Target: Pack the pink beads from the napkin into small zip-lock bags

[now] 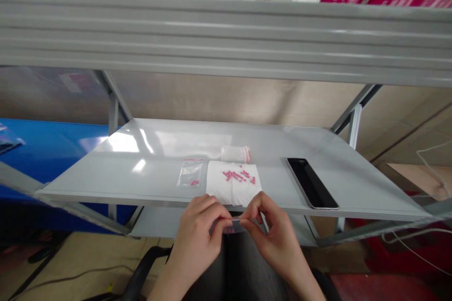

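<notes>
Bottom centre of the frame, your left hand [197, 240] and right hand [278, 240] pinch a small clear plastic bag [233, 226] between the fingertips, just below the front edge of the grey metal shelf [370, 197]. Above them, pink pellets [236, 176] lie on a white tissue [233, 193]. Left of it sits a clear zip bag [189, 172], behind it a clear plastic bottle [236, 154] on its side, right of it a black phone [310, 183].

Two zip bags [189, 172] — one napkin [233, 183], one phone [311, 183].
</notes>
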A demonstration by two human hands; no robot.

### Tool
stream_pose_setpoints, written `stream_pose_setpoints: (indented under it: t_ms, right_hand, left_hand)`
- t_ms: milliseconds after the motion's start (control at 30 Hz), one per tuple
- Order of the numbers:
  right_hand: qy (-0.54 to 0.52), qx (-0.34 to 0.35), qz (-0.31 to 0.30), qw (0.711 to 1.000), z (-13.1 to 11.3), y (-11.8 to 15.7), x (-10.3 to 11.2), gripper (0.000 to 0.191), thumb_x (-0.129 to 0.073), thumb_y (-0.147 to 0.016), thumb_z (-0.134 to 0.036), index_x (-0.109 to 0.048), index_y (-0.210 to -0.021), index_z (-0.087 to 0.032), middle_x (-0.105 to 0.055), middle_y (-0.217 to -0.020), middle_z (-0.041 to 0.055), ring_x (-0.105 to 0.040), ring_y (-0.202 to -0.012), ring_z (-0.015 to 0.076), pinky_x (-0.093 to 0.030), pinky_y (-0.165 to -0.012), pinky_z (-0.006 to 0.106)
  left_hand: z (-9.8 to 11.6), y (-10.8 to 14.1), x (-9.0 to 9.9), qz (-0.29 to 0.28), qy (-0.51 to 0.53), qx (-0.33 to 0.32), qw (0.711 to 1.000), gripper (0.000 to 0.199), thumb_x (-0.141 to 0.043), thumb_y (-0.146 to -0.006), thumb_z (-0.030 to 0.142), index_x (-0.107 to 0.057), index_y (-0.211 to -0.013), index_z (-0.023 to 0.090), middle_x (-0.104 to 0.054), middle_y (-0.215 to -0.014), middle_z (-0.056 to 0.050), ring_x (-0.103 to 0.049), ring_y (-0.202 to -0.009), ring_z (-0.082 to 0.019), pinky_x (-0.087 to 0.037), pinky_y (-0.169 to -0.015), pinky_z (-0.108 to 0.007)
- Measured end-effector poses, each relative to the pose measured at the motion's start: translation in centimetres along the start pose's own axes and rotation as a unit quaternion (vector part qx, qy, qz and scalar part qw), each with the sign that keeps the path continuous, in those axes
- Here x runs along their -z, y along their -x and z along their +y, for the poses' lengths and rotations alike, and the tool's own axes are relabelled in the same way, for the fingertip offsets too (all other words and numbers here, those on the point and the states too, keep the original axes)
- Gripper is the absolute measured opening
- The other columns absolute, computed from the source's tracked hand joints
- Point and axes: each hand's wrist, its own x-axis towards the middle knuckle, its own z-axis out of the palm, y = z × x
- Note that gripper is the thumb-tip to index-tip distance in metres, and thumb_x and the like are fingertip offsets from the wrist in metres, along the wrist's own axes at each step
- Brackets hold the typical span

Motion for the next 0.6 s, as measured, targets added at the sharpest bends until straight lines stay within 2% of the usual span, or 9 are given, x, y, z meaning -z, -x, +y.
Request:
stream_pose_setpoints:
  t_ms: [100,233,400,533,600]
  right_hand:
    - [-0.017,0.008,-0.011,1.0,-0.2,-0.3,-0.3,0.019,-0.054,-0.077,-0.016,-0.04,-0.069,-0.024,-0.054,-0.061,-0.0029,-0.045,-0.058,0.0146,-0.035,-0.056,0.025]
    - [-0.048,-0.003,-0.008,0.999,-0.6,-0.9,-0.9,0.02,-0.055,-0.076,-0.018,-0.039,-0.067,-0.024,-0.058,-0.059,-0.0017,-0.044,-0.057,0.014,-0.035,-0.055,0.025]
    - [-0.117,-0.011,-0.044,0.992,-2.1,-1.8,-1.8,0.02,-0.059,-0.074,-0.016,-0.043,-0.064,-0.023,-0.064,-0.062,-0.0003,-0.053,-0.057,0.0137,-0.038,-0.054,0.024]
    - [-0.101,0.032,-0.031,0.994,-3.2,-5.1,-3.1,0.018,-0.064,-0.074,-0.016,-0.049,-0.067,-0.022,-0.062,-0.065,-0.0022,-0.059,-0.062,0.0142,-0.045,-0.061,0.025]
    - [-0.084,0.012,-0.069,0.994,-2.9,-8.2,-4.1,0.02,-0.069,-0.071,-0.016,-0.05,-0.072,-0.022,-0.064,-0.068,-0.0026,-0.064,-0.064,0.0148,-0.048,-0.062,0.025]
  left_hand:
    - [-0.6,0.3,0.7,0.014,0.008,0.011,1.0,0.026,-0.052,-0.078,0.0,-0.061,-0.063,0.02,-0.063,-0.064,0.001,-0.059,-0.065,-0.016,-0.041,-0.064,-0.028]
    - [-1.4,0.7,2.0,0.01,0.064,0.054,0.996,0.024,-0.059,-0.08,0.006,-0.069,-0.067,0.023,-0.069,-0.065,0.004,-0.063,-0.063,-0.013,-0.044,-0.062,-0.023]
    - [-2.1,1.2,4.4,0.057,0.058,0.062,0.995,0.027,-0.057,-0.081,0.006,-0.068,-0.063,0.023,-0.067,-0.064,0.005,-0.064,-0.065,-0.013,-0.046,-0.062,-0.021]
    - [-3.6,0.0,6.4,0.086,0.07,0.081,0.991,0.016,-0.063,-0.086,0.023,-0.072,-0.073,0.022,-0.069,-0.071,0.001,-0.065,-0.068,-0.015,-0.049,-0.062,-0.023]
    - [-5.6,-1.7,6.7,0.094,0.063,0.116,0.987,0.017,-0.061,-0.086,0.029,-0.071,-0.076,0.021,-0.071,-0.074,-0.001,-0.066,-0.071,-0.017,-0.051,-0.064,-0.025]
